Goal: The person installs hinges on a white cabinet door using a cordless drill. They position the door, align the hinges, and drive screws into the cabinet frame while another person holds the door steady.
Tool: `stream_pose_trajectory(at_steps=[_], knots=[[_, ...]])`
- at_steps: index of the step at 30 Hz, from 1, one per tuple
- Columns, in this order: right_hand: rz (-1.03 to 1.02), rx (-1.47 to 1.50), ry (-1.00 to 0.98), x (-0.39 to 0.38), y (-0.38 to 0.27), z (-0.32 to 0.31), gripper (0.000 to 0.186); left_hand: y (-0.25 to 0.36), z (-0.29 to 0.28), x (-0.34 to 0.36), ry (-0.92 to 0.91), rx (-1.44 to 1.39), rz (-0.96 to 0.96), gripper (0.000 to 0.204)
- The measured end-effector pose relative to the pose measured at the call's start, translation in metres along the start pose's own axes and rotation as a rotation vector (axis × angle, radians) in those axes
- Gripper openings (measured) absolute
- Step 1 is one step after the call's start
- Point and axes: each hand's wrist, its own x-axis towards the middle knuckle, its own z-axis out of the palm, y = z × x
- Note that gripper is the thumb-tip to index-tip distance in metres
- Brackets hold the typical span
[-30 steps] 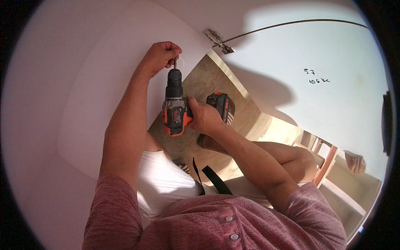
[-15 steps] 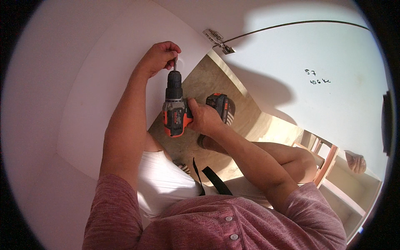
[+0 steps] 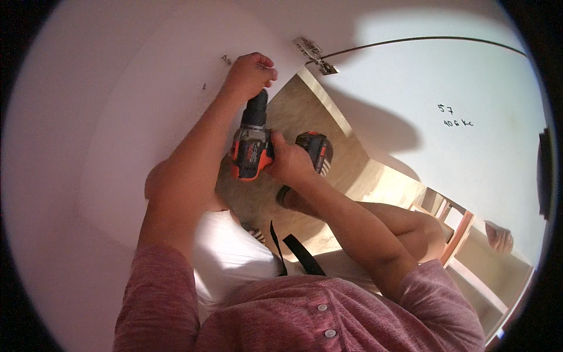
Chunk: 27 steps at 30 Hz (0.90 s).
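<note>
My right hand (image 3: pixel 292 159) is wrapped round the grip of a black and orange cordless drill (image 3: pixel 251 154), with its battery (image 3: pixel 312 145) showing beyond the knuckles. The drill's black chuck (image 3: pixel 255 108) points away from me, up toward my left hand (image 3: pixel 252 75). The fingers of that hand are curled together just past the chuck; the bit's tip and anything they pinch are hidden. To the right of the left hand, a metal cabinet hinge (image 3: pixel 316 56) is fixed at the seam between the white panels.
A white door panel (image 3: pixel 399 76) with handwriting slants across the right, another person's hand (image 3: pixel 499 237) at its lower edge. Small dark marks (image 3: pixel 226 59) show on the left white panel (image 3: pixel 135 117). Below are a wooden board (image 3: pixel 293 111) and open shelving (image 3: pixel 487 281).
My left hand has shifted right and a little farther away, covering the bit and uncovering dark marks on the panel. The drill has moved slightly right and away.
</note>
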Motion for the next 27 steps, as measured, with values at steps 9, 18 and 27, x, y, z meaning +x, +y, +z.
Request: stream_pose_trajectory(at_steps=[9, 18, 27], knots=[[0.109, -0.012, 0.08, 0.02, 0.02, -0.007, 0.068, -0.01, 0.042, 0.028, 0.056, -0.423, -0.08, 0.025], [0.209, 0.026, 0.135, 0.036, 0.032, -0.014, 0.071, -0.001, 0.064, 0.075, -0.042, -0.578, -0.365, 0.01], [0.206, 0.039, 0.123, 0.039, 0.021, -0.005, 0.071, -0.028, 0.063, 0.077, -0.167, -0.38, -0.044, 0.012]])
